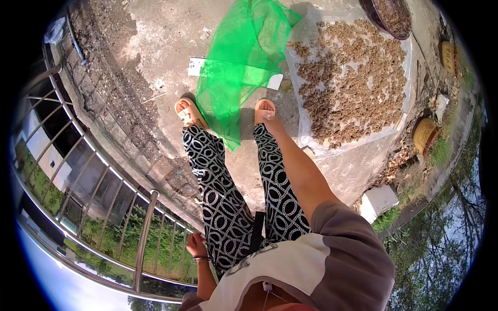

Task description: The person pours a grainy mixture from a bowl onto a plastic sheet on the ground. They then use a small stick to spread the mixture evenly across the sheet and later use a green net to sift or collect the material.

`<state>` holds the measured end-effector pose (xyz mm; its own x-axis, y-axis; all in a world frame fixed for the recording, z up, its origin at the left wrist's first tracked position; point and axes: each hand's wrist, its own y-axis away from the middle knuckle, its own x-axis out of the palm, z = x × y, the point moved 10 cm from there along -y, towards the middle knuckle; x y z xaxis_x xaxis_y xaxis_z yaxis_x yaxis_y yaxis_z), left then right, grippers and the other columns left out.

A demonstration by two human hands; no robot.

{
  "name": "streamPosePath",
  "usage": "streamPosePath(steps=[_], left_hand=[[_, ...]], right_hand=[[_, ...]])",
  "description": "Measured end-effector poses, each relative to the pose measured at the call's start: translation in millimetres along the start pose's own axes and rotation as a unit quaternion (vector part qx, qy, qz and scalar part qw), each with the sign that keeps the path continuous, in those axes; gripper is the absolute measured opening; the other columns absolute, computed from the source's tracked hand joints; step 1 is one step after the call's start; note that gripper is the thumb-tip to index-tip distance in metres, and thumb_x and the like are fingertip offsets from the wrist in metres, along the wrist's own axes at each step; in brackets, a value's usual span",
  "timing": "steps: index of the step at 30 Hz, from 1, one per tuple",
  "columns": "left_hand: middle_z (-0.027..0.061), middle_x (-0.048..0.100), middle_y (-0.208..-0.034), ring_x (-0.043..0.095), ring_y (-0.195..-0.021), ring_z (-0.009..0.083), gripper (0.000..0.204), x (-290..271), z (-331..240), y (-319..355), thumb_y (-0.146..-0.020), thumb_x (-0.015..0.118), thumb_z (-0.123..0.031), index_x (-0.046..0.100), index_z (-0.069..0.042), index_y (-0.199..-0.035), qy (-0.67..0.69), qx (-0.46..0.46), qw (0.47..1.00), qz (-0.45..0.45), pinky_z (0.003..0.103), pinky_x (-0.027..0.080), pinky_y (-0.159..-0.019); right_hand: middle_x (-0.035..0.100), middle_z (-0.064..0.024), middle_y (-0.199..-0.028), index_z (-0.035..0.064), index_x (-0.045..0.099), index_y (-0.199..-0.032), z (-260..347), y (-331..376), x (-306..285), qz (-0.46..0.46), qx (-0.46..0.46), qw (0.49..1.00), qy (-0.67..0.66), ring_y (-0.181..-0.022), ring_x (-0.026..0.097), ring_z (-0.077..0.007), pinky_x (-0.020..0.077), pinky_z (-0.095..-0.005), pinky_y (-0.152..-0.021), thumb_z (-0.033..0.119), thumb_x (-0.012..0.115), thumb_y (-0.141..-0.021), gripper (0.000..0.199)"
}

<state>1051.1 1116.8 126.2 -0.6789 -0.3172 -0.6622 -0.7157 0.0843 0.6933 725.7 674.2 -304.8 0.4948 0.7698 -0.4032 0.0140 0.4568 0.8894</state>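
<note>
My right hand [273,124] reaches down beside my right foot, against the lower end of the patterned trouser leg [267,150]. Its fingers are too small and partly hidden to make out. Near the metal railing, my left hand [196,244] hangs beside my left thigh with its fingers curled in and nothing visible in them. A sheer green mesh net [228,83] lies crumpled on the ground between and beyond my sandals. Part of it covers a long white strip [197,67], whose two ends show.
Brown crumbly material [358,78] is spread on a white sheet [306,119] to the right. A dark round basin [371,13] holds similar stuff. Yellowish pots [424,136] and a white block [378,202] line the right edge. A metal railing [146,233] curves along the left.
</note>
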Motion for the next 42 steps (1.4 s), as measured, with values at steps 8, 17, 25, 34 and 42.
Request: streamPosePath(steps=[8,17,25,34,42], left_hand=[[0.0008,0.066,-0.071,0.058,-0.063,0.0075,0.027,-39,-32,-138,-0.107,0.057,-0.023,0.069,-0.002,-0.096,-0.047,-0.033,0.998,0.032,0.023,0.042,-0.060],[0.0028,0.066,-0.079,0.060,-0.074,0.0092,0.025,-71,-100,-196,-0.108,0.056,-0.020,0.068,-0.001,-0.098,-0.012,-0.033,0.997,0.064,0.025,0.046,-0.068],[0.0138,0.059,-0.134,0.062,-0.118,0.0244,0.062,-112,-203,-175,-0.094,0.076,-0.024,0.048,-0.003,-0.145,0.051,0.262,0.958,0.105,0.035,0.054,-0.091],[0.0208,0.054,-0.141,0.054,-0.126,0.0379,0.084,-279,-538,-98,-0.081,0.084,-0.037,0.047,0.000,-0.146,-0.007,0.435,0.898,-0.066,0.047,0.045,-0.103],[0.0271,0.050,-0.147,0.047,-0.133,0.0499,0.103,-204,-820,-37,-0.069,0.091,-0.049,0.046,0.002,-0.146,-0.115,0.613,0.776,0.097,0.057,0.037,-0.114]], right_hand=[[0.067,-0.0210,-0.133,-0.0045,0.052,-0.145,47,-128,108,0.002,0.185,0.972,-0.142,-0.121,0.064,-0.0356,0.0506,-0.0467,-0.099,0.059,0.077,-0.082,0.093],[0.064,-0.0124,-0.072,-0.0021,0.065,-0.112,275,-32,111,-0.079,-0.132,0.913,-0.378,-0.057,0.060,-0.0224,0.0473,-0.0398,-0.055,0.006,0.061,-0.090,0.024],[0.067,-0.0226,-0.082,-0.0014,0.065,-0.091,538,452,93,0.399,-0.499,0.765,-0.083,-0.078,0.065,-0.0444,0.0508,-0.0508,-0.069,0.025,0.064,-0.095,0.027],[0.070,-0.0141,-0.088,-0.0005,0.068,-0.117,684,621,-195,0.480,-0.418,0.758,-0.142,-0.075,0.062,-0.0216,0.0481,-0.0384,-0.070,0.027,0.065,-0.104,0.031],[0.064,-0.0073,-0.078,-0.0033,0.069,-0.102,699,642,-456,0.315,-0.490,0.753,-0.308,-0.069,0.059,-0.0163,0.0450,-0.0353,-0.062,0.021,0.065,-0.104,0.025]])
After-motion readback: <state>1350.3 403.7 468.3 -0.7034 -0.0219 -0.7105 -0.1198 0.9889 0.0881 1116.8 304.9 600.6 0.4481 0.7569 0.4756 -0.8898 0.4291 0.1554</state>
